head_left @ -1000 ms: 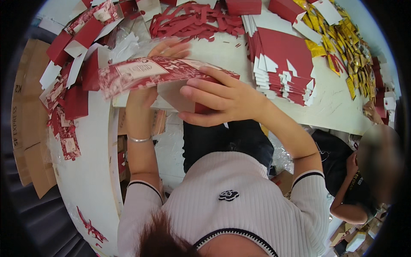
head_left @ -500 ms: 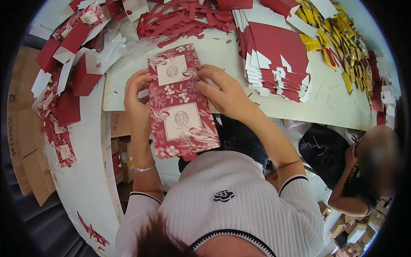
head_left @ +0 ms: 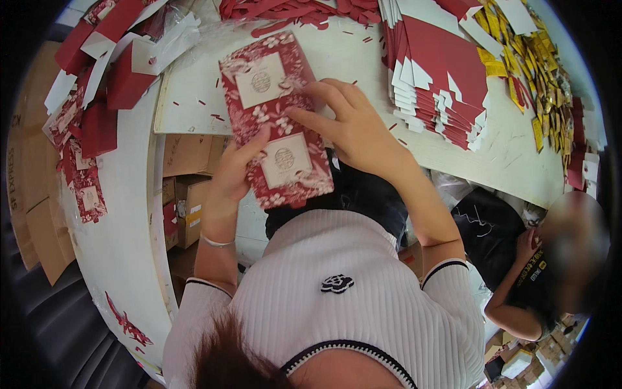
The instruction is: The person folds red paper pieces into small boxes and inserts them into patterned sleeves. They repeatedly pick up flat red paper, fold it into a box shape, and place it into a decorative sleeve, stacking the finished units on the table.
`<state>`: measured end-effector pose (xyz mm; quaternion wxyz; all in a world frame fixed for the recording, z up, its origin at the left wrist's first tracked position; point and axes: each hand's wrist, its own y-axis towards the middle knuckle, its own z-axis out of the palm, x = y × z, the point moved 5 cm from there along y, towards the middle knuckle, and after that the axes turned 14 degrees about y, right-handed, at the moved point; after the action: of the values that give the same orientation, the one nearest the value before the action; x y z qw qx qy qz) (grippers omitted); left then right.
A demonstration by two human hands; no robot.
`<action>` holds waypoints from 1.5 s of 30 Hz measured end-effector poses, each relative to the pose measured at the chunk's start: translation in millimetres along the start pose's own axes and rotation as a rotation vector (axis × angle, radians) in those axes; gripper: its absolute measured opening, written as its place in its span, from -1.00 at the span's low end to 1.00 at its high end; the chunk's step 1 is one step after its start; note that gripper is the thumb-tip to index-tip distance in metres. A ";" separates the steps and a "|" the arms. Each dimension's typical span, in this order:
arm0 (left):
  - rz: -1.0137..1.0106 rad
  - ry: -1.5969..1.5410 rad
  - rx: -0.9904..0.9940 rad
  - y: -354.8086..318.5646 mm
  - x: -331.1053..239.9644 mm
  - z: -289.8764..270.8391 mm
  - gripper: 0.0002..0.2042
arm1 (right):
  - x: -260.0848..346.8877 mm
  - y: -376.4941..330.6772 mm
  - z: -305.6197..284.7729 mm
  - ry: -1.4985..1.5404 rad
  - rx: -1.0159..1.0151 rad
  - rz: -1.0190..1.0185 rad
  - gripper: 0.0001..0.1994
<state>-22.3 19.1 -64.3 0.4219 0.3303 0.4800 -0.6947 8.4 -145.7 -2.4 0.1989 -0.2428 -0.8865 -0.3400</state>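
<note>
A flat red paper piece with a white floral pattern and two pale square panels (head_left: 275, 120) lies stretched out in front of me, its far end on the white table (head_left: 194, 97) and its near end past the table edge. My left hand (head_left: 236, 170) grips its left edge near the lower panel. My right hand (head_left: 346, 123) presses on its right side, fingers spread across the middle.
Stacks of flat red and white paper pieces (head_left: 440, 84) sit to the right. Yellow and gold cards (head_left: 531, 71) lie farther right. Red pieces (head_left: 97, 97) pile on the left bench. Cardboard boxes (head_left: 184, 188) stand under the table. Another person (head_left: 538, 272) sits at lower right.
The patterned piece was held folded and sideways a second ago. It has been turned lengthwise, opened flat and slid farther onto the table, with both hands following.
</note>
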 end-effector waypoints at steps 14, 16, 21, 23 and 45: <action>0.104 0.043 0.018 35.5 -5.9 38.8 -0.65 | -17.4 -1.4 -43.4 0.324 -0.347 0.300 -0.45; 0.037 0.021 0.085 43.0 -12.9 42.8 -0.64 | -43.7 -22.3 -85.6 -0.095 -0.439 0.296 -0.53; -0.058 -0.181 0.134 46.9 -17.6 40.0 -0.67 | -76.4 -68.6 -129.7 -0.360 -0.212 0.497 -0.46; 0.028 -0.034 0.131 45.8 -7.3 26.4 -0.68 | -76.6 -65.7 -128.5 -0.272 -0.155 0.487 -0.50; 0.036 0.731 0.187 17.4 -49.0 -13.0 -0.55 | -164.1 81.2 -91.6 -0.393 -0.197 0.164 -0.90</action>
<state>15.0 41.4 -33.0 0.2030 0.6019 0.5275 -0.5641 203.3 -205.4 17.0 0.0247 -0.3937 -0.8480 -0.3539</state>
